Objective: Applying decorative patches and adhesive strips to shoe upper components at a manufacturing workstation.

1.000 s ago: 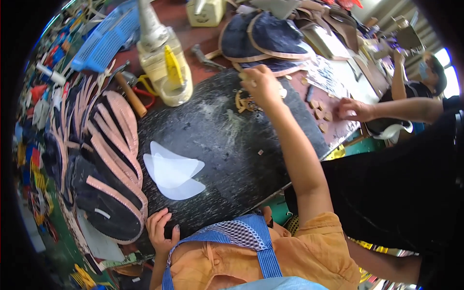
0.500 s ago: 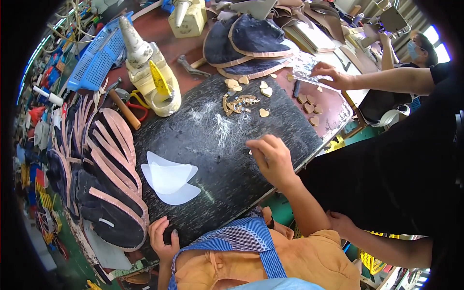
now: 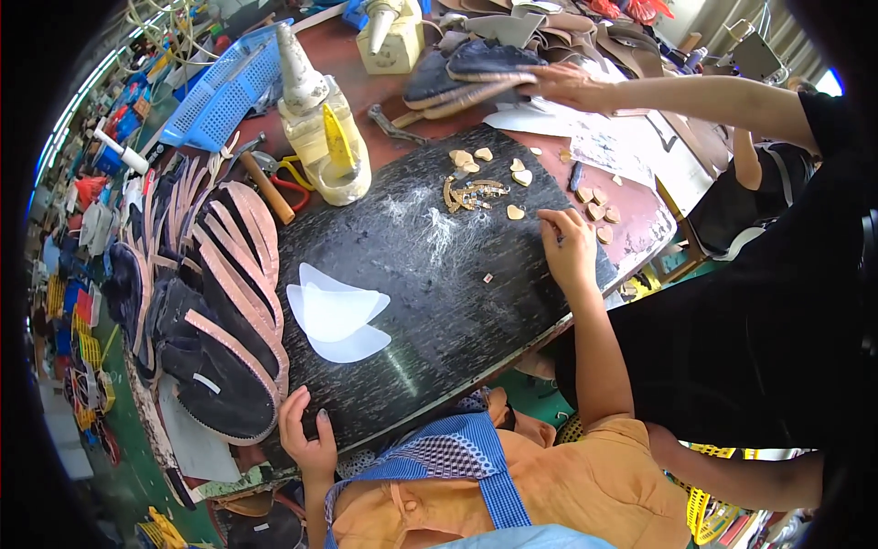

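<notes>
My left hand (image 3: 308, 437) rests at the near left edge of a black board (image 3: 439, 348), its fingers apart and holding nothing. Over the board's right side is my right hand (image 3: 572, 249), fingers loosely bent and a little apart, with nothing visible in them. It is nearest to a heart-shaped tan piece (image 3: 516, 212). A small pale tag with a red mark (image 3: 487, 278) lies to its left. Overlapping translucent white curved sheets (image 3: 334, 316) lie at the board's left. Gold-coloured decorated strips (image 3: 474, 194) and more heart pieces (image 3: 463, 161) sit toward the far side.
Dark pieces with pink edging (image 3: 229, 366) are heaped at left. Behind the board stand a cream pot with a cone top (image 3: 325, 137), a hammer (image 3: 267, 188) and a blue basket (image 3: 224, 96). At right, a co-worker's hand (image 3: 576, 89) touches dark padded pieces (image 3: 471, 78).
My right hand has moved right and away, leaving the small tag in plain sight. The co-worker's hand has moved from the crinkled sheet to the dark pieces, which have shifted. My left hand stays put.
</notes>
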A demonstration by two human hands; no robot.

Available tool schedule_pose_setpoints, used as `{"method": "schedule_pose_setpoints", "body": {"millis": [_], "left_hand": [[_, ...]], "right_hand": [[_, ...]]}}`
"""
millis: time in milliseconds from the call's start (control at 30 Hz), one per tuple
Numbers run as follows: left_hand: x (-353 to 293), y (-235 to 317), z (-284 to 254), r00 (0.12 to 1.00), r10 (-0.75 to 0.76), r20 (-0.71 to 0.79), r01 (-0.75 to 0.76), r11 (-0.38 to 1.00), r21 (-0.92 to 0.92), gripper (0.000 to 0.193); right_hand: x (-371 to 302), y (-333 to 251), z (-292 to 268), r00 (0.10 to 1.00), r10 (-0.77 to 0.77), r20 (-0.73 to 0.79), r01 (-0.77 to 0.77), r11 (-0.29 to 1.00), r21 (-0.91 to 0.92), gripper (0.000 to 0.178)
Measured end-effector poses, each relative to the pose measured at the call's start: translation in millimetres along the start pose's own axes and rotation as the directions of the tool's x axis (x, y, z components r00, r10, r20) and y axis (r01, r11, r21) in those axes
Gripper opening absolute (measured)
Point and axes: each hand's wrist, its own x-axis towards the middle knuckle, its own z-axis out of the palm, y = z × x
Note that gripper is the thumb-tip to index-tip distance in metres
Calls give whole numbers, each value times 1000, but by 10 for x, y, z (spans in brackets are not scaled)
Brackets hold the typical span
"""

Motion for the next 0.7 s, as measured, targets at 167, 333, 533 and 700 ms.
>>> {"method": "schedule_pose_setpoints", "body": {"millis": [167,333,533,700], "left_hand": [[-9,-23,10,999,32,21,-32,999,-6,30],[3,-8,17,998,45,52,-42,997,-63,31],[2,6,-6,998,47,41,-41,991,-126,32],[-6,-5,-24,997,68,48,-60,985,-160,32]], "right_hand": [[16,41,-14,1000,30,3,-30,1000,5,15],[-11,-14,17,1000,12,24,-11,1000,-24,18],[18,1,134,998,32,59,-31,999,-30,22],[98,-6,321,988,119,97,-114,992,-58,23]]}}
